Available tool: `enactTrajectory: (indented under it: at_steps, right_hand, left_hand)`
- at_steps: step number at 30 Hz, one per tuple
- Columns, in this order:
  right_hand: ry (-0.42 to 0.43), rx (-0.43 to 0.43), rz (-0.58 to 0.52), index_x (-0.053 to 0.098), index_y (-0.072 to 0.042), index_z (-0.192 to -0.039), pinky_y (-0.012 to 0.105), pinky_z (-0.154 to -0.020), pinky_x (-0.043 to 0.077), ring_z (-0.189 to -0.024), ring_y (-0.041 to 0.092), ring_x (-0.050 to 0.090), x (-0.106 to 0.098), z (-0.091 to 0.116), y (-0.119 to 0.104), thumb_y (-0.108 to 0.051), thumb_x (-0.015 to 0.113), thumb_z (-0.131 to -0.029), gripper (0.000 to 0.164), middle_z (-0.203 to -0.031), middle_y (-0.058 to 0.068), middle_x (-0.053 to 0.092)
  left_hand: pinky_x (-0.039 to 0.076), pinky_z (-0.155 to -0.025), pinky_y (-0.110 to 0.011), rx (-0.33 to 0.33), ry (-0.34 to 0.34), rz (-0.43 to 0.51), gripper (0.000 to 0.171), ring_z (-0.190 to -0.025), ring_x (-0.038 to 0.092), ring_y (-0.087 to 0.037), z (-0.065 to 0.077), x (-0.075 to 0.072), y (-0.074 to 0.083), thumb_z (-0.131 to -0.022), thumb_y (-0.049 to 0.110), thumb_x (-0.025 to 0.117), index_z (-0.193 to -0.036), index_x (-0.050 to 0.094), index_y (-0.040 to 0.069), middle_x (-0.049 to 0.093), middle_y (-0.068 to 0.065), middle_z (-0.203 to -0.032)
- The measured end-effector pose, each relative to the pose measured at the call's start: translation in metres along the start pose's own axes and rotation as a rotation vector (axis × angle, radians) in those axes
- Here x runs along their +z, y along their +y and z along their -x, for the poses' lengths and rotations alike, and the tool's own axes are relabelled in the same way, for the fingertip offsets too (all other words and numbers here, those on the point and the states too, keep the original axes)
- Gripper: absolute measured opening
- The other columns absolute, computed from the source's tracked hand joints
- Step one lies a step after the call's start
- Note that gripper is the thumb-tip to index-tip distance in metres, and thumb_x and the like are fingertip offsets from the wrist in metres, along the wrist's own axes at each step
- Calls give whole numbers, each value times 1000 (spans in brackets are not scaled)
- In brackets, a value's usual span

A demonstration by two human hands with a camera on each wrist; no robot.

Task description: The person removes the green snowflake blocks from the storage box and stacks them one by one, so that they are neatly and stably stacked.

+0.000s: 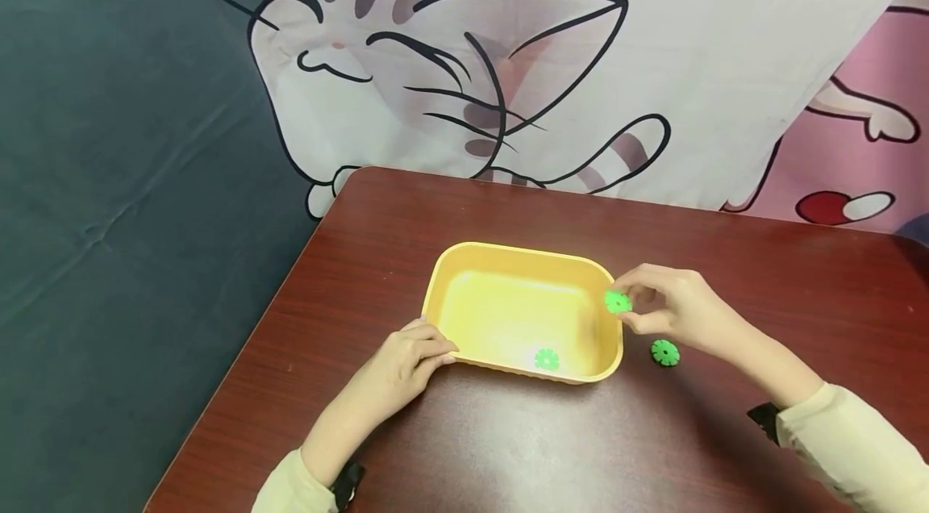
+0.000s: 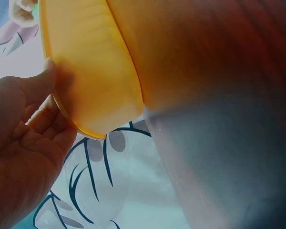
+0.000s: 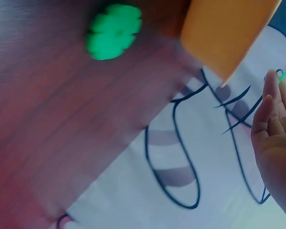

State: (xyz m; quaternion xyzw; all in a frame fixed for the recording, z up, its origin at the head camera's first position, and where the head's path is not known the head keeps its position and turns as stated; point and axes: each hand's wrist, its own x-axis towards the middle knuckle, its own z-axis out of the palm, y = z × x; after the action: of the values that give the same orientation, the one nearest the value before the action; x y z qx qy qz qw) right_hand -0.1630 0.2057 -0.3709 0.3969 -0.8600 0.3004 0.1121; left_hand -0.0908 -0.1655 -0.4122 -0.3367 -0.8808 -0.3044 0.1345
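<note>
A yellow plastic basin (image 1: 501,255) stands on the table, its near-left corner gripped by my left hand (image 1: 402,364). In the left wrist view the thumb of that hand (image 2: 28,124) lies along the rim, with the fingers curled on the other side. My right hand (image 1: 671,302) pinches a green notched disc (image 1: 618,302) between thumb and fingertips over the basin's right rim. Inside the basin, near its front wall, lies another green notched disc (image 1: 547,360). A third green notched disc (image 1: 664,352) rests on the table just below the right hand; the right wrist view shows it blurred.
The dark red wooden table (image 1: 551,448) has its left edge running diagonally on my left. Behind it hangs a white cloth (image 1: 697,53) printed with cartoon cats, and a dark green curtain (image 1: 123,134) hangs on the left.
</note>
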Motion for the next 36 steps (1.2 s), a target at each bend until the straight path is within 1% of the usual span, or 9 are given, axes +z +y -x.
enactTrajectory:
  at_steps: [5, 10, 13, 17, 20, 23, 25, 31, 36]
  right_hand:
    - [22, 48, 38, 67, -17, -94, 8, -63, 48, -67, -1, 56, -4, 19, 9, 0, 81, -59, 42, -79, -15, 60]
    - [-20, 86, 48, 65, -16, -94, 9, -62, 47, -67, -1, 58, -1, 36, 17, -1, 82, -60, 40, -79, -15, 61]
    - [-38, 92, 149, 65, -17, -92, 11, -59, 45, -67, 1, 58, -1, 45, 21, -7, 84, -59, 39, -78, -17, 59]
    - [-48, 53, 324, 64, -19, -88, 21, -56, 46, -66, 4, 55, -2, 54, 24, -17, 84, -57, 37, -77, -16, 57]
    - [-57, 6, 383, 64, -18, -86, 26, -53, 46, -62, 5, 52, -2, 58, 27, -19, 81, -57, 34, -75, -14, 56]
    - [-64, -35, 406, 63, -17, -85, 26, -51, 43, -60, 3, 47, -2, 62, 28, -19, 78, -57, 31, -73, -15, 54]
    - [-70, -45, 411, 63, -18, -85, 25, -50, 42, -60, 1, 46, -1, 65, 29, -19, 77, -57, 31, -73, -15, 52]
    - [-80, -10, 401, 63, -18, -87, 25, -49, 42, -60, 1, 47, 2, 73, 29, -18, 77, -57, 32, -73, -17, 50]
    - [-73, 10, 394, 62, -17, -84, 21, -48, 40, -58, -1, 44, 5, 78, 29, -18, 77, -57, 31, -70, -16, 49]
  left_hand:
    - [51, -73, -20, -2, -2, 1, 8, -83, 58, -12, -1, -1, -1, -81, 10, 71, -87, 74, 5, 65, 2, -81]
    - [51, -76, -24, -18, 2, 7, 7, -83, 58, -12, 1, -3, -3, -80, 9, 72, -87, 73, 6, 65, 2, -81]
    - [51, -74, -23, -23, 1, 9, 7, -83, 58, -12, 1, -4, -2, -81, 9, 72, -87, 73, 6, 65, 2, -81]
    - [51, -73, -21, -27, 2, 11, 7, -83, 57, -11, 0, -3, -2, -80, 8, 72, -87, 73, 6, 65, 2, -81]
    - [51, -72, -21, -30, 4, 17, 7, -82, 57, -11, 0, -2, -2, -80, 8, 72, -87, 73, 6, 65, 2, -81]
    - [51, -72, -21, -30, 4, 21, 7, -82, 57, -11, 0, -1, -2, -80, 7, 72, -87, 73, 6, 65, 2, -81]
    - [51, -73, -21, -26, 4, 23, 7, -82, 58, -11, 0, 0, -2, -80, 7, 72, -87, 73, 6, 65, 2, -81]
    - [51, -75, -21, -21, -2, 40, 8, -84, 58, -12, -1, 0, -1, -80, 7, 72, -87, 73, 4, 66, 1, -82]
    - [51, -73, -20, -25, -13, 44, 9, -84, 58, -12, -2, 0, -1, -80, 7, 72, -88, 74, 4, 66, 1, -83]
